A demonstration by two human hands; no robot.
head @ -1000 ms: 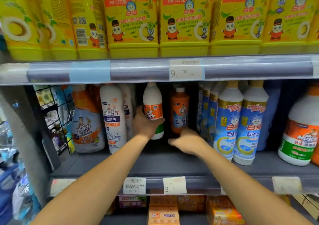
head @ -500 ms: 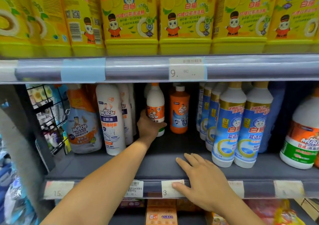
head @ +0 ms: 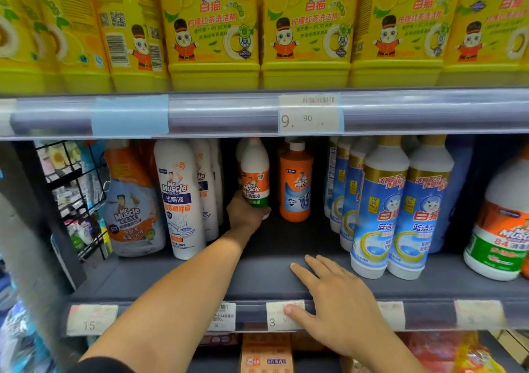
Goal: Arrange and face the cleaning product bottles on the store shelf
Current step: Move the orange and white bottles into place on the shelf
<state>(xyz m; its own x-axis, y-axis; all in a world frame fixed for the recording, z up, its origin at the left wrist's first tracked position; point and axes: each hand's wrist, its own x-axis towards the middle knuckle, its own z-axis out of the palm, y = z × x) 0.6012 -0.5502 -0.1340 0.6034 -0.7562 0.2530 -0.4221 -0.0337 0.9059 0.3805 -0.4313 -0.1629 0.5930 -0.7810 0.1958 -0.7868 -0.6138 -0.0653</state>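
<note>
My left hand [head: 246, 215] reaches deep into the middle shelf and grips the base of a small white Mr Muscle bottle [head: 254, 175], which stands upright with its orange label facing out. An orange Mr Muscle bottle [head: 295, 183] stands just to its right, apart from it. My right hand [head: 335, 301] lies flat with straight fingers on the shelf's front edge [head: 183, 284], its thumb over a price tag [head: 276, 316]. It holds nothing.
A tall white Mr Muscle bottle [head: 179, 198] and a refill pouch [head: 133, 209] stand to the left. Blue-and-white bottles [head: 400, 209] and a large 84 jug [head: 501, 229] stand to the right. Yellow detergent tubs [head: 211, 29] fill the shelf above. A wire rack [head: 71, 195] hangs at far left.
My left hand set the small white bottle further back and lower on the shelf. My right hand drew back from the orange bottle and came down onto the shelf's front edge.
</note>
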